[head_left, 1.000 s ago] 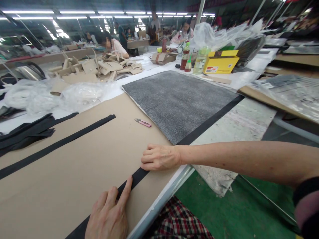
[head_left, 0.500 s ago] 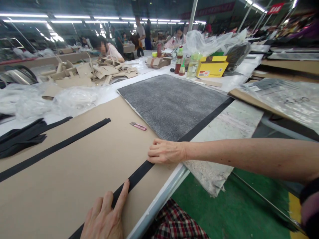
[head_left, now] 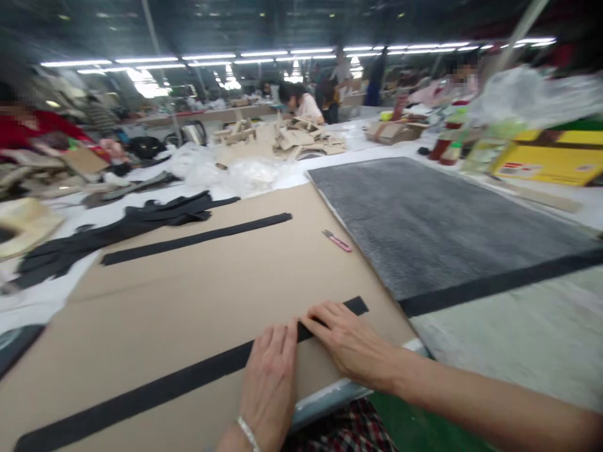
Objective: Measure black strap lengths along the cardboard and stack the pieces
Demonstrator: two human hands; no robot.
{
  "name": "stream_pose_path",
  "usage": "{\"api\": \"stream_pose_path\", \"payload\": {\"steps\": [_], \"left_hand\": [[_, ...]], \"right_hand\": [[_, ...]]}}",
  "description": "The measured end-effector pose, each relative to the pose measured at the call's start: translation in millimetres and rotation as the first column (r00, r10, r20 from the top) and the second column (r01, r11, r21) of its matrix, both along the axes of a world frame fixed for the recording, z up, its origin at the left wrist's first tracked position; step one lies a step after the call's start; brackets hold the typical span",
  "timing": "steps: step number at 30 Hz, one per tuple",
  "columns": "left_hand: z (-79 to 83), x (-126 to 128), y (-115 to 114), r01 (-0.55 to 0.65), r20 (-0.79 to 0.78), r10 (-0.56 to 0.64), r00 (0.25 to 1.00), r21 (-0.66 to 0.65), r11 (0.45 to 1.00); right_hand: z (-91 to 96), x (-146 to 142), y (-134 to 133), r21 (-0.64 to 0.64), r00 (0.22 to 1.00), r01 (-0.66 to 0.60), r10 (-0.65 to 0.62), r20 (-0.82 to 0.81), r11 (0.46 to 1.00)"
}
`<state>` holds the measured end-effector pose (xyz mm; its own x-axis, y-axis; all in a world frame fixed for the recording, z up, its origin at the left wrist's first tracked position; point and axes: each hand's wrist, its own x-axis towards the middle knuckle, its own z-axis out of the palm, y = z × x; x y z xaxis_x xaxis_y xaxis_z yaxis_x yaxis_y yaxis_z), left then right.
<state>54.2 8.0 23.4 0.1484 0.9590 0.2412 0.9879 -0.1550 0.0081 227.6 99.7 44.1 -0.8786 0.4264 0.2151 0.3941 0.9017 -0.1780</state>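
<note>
A long black strip (head_left: 207, 371) lies along the near side of a large tan sheet (head_left: 188, 314). My left hand (head_left: 271, 364), with a light bracelet at the wrist, rests on this strip with its fingers stretched out close together. Just right of it, my right hand (head_left: 336, 329) has its fingers bent and its fingertips pinched at the strip. The strip's far end shows beyond the right hand. Farther back on the sheet lie a second black strip (head_left: 198, 238) and pink thread snips (head_left: 337, 241).
Dark grey fabric (head_left: 443, 220) with a black band along its near edge lies at right. Black strips are piled (head_left: 122, 229) at left. Tan cut pieces (head_left: 292, 135), clear plastic and a yellow box (head_left: 551, 157) stand farther back. Several people are around other tables.
The view has swung left. My hands have come together on the strip; the right hand no longer lies beside the grey fabric's corner. The left hand's spread fingers have drawn together.
</note>
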Motion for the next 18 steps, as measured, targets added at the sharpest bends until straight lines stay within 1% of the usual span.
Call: {"api": "stream_pose_path", "payload": {"steps": [3,5,7,9,11,13,15,17,18], "left_hand": [[-4.5,-14,-10,-0.129,-0.022,0.129,0.991,0.014,0.992],[-7.1,-30,-23,-0.193,-0.037,0.194,0.98,0.038,0.981],[-9.1,-51,-41,-0.2,-0.08,0.205,0.975,0.069,0.977],[-11.3,-74,-64,-0.198,-0.156,0.212,0.965,0.099,0.975],[-14.1,-101,-89,-0.248,-0.222,0.271,0.937,0.126,0.96],[-16.5,-131,-114,-0.357,-0.225,0.377,0.899,0.126,0.926],[-17.1,-163,-138,-0.476,-0.172,0.479,0.861,0.063,0.877],[-15.1,-195,-159,-0.594,-0.072,0.592,0.803,-0.022,0.804],[-13.1,-210,-168,-0.653,-0.021,0.653,0.757,-0.061,0.755]], "right_hand": [[-23.5,-7,-3,0.102,1.0,0.01,-0.007,-0.031,0.995],[-31.8,-6,1,0.165,0.998,0.01,0.0,-0.058,0.986],[-32.6,-5,4,0.223,0.997,0.008,0.009,-0.073,0.975],[-29.3,-4,5,0.288,0.997,0.007,0.014,-0.071,0.958],[-27.0,-4,5,0.348,0.998,0.005,0.018,-0.064,0.938],[-28.9,-3,7,0.388,0.999,-0.008,0.027,-0.044,0.922],[-36.1,-1,9,0.409,0.999,-0.021,0.03,-0.015,0.912],[-47.0,5,13,0.421,0.999,-0.035,0.027,0.025,0.907],[-52.8,8,16,0.426,0.999,-0.039,0.024,0.042,0.904]]}}
